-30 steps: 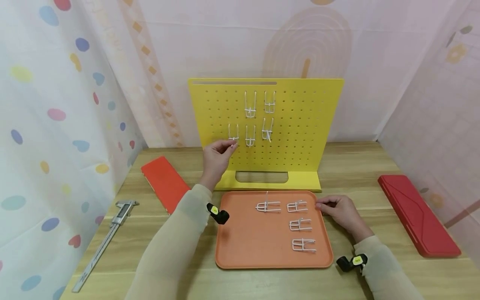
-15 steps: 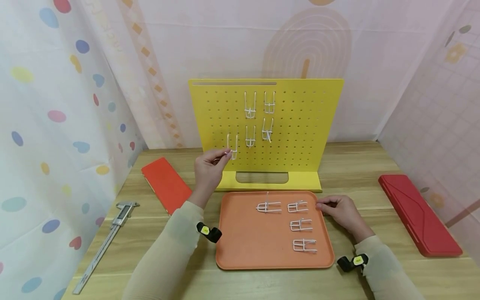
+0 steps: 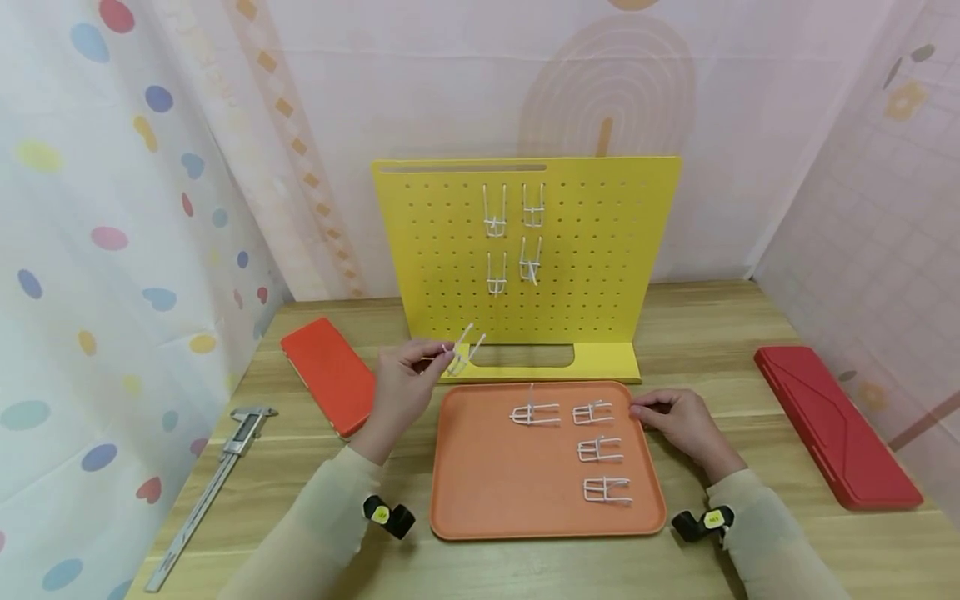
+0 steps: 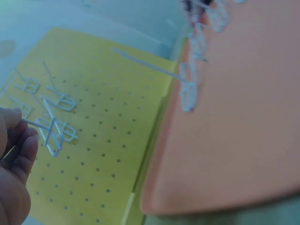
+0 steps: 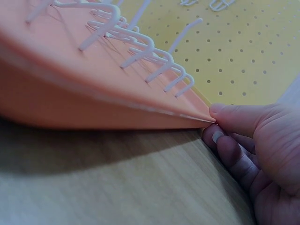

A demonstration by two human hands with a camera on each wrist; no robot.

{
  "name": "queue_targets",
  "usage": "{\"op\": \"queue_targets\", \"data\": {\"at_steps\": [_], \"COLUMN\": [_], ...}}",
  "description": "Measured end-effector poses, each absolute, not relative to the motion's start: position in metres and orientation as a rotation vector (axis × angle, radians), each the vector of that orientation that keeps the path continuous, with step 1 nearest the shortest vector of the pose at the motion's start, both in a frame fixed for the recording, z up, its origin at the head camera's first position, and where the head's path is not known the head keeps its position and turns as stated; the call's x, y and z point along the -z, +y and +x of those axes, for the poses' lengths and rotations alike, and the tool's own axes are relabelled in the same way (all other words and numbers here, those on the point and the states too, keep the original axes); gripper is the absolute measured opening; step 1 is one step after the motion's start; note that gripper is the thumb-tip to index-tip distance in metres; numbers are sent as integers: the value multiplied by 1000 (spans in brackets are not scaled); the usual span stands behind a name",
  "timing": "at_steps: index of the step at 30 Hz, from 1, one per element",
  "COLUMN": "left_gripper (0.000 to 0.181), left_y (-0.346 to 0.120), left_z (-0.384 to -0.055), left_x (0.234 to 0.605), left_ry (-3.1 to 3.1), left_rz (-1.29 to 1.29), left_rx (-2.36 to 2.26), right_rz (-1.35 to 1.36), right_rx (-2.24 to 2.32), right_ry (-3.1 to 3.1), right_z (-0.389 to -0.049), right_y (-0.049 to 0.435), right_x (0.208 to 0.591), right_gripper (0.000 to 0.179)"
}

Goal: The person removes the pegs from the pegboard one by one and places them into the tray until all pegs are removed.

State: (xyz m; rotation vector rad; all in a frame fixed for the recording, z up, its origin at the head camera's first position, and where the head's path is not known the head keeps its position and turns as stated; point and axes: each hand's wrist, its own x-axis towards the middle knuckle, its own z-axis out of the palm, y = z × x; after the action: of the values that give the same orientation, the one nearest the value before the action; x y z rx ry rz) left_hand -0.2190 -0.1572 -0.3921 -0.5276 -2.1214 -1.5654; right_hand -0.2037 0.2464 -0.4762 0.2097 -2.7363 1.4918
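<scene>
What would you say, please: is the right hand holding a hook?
No, the right hand pinches only the edge of the tray.

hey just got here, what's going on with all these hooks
A person's left hand pinches a white wire hook in front of the yellow pegboard, its prongs out of the holes. The right hand pinches the right rim of the orange tray. At this moment, four similar hooks hang on the board and four loose hooks lie on the tray.
</scene>
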Motion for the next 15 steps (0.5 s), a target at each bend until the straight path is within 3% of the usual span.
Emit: {"op": "queue_targets", "data": {"at_steps": [15], "left_gripper": [8], "left_y": [-156], "left_z": [-182], "left_x": [409], "left_ry": [-2403], "left_rz": [-635], "left_rx": [1353], "right_rz": [208], "right_rx": [-1514], "right_ry": [-2729], "right_z": [-203], "right_y": [245], "right_x": [476], "right_gripper": [19]}}
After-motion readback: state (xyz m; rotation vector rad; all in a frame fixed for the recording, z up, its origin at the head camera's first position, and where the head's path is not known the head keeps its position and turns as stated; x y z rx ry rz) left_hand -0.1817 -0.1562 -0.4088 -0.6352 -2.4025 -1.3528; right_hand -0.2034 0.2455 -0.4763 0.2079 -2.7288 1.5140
